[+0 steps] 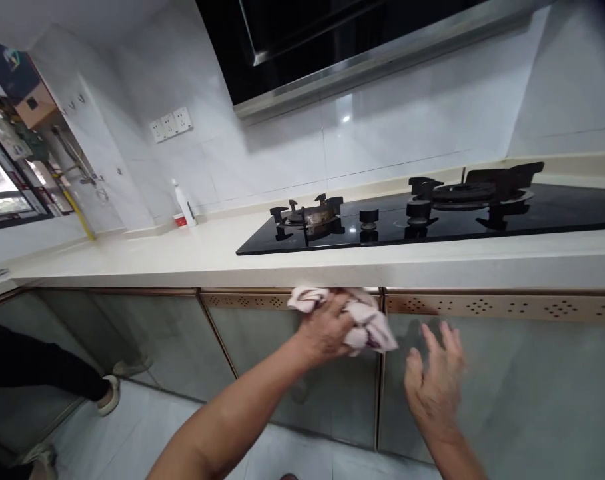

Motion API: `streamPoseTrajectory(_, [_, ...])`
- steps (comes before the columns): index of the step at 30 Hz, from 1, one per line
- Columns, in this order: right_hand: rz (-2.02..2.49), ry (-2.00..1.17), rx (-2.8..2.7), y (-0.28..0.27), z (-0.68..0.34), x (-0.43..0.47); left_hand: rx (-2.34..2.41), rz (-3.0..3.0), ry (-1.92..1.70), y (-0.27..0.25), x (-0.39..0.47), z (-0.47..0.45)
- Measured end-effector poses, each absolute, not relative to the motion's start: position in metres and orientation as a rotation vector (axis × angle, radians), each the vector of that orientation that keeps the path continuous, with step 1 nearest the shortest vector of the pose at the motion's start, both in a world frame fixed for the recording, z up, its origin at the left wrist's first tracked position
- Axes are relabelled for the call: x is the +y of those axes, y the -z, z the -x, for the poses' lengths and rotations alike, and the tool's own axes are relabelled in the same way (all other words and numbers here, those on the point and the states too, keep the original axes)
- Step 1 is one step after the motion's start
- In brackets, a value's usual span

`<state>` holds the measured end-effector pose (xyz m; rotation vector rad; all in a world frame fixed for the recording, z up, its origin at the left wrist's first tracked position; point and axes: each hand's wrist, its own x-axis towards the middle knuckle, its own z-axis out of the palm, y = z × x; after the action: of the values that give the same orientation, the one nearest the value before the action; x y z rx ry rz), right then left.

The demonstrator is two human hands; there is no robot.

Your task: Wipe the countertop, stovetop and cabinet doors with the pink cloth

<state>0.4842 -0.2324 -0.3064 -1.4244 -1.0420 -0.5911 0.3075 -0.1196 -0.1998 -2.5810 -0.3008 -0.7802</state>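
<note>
Left arm (242, 410) outstretched, right fingers (448, 340) spread

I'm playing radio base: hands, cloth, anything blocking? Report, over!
Left hand on cloth, at perforated strip. Right hand open, empty. Nothing visible blocking the cloth.

Hood (362, 40): above hob (462, 225)
Hob: on counter (132, 257), right of bottle (183, 205)
Bottle: on counter, below sockets (170, 125)
Cabinets (312, 400): under counter
Cloth (371, 325): in left hand (327, 330), against cabinets
Right hand (437, 380): right of cloth, before cabinets

I count two hands (326, 332) (436, 380), one cloth (370, 323) (plus two burners (321, 215) (465, 193)).
</note>
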Motion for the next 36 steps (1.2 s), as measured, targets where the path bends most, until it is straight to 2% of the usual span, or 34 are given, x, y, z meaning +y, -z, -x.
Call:
streamPoseTrajectory(6, [1.156, 0.900, -1.128, 0.214, -0.470, -0.237, -0.815, 2.321, 0.914, 0.207, -0.071, -0.175])
streamPoseTrajectory(9, [1.185, 1.034, -1.320, 0.161, -0.470, -0.214, -0.967, 2.267, 0.915, 0.204, -0.061, -0.127])
streamPoseTrajectory(12, [1.279, 1.159, -1.487, 0.132, -0.475, -0.187, -1.052, 2.240, 0.946, 0.204, -0.057, -0.100])
streamPoseTrajectory(16, [1.292, 1.322, -1.406, 0.134, -0.480, -0.171, -1.219, 2.144, 1.148, 0.215, -0.065, -0.114])
streamPoseTrajectory(19, [1.272, 1.355, -1.371, 0.141, -0.481, -0.171, -1.235, 2.198, 1.307, 0.224, -0.082, -0.168])
streamPoseTrajectory(21, [1.269, 1.358, -1.367, 0.143, -0.482, -0.172, -0.946, 2.493, 1.280, 0.225, -0.097, -0.219])
streamPoseTrajectory(24, [1.257, 1.367, -1.382, 0.144, -0.487, -0.172, -0.335, 2.769, 1.036, 0.221, -0.118, -0.298])
streamPoseTrajectory(27, [1.259, 1.388, -1.407, 0.146, -0.492, -0.172, -0.203, 2.669, 0.919, 0.214, -0.129, -0.341])
streamPoseTrajectory(29, [1.266, 1.394, -1.403, 0.148, -0.496, -0.172, -0.191, 2.632, 0.882, 0.212, -0.125, -0.337])
streamPoseTrajectory(32, [1.293, 1.378, -1.393, 0.150, -0.498, -0.170, -0.286, 2.672, 0.925, 0.216, -0.102, -0.282])
streamPoseTrajectory(36, [1.228, 1.438, -1.335, 0.150, -0.500, -0.163, -0.788, 2.509, 1.200, 0.225, -0.062, -0.163])
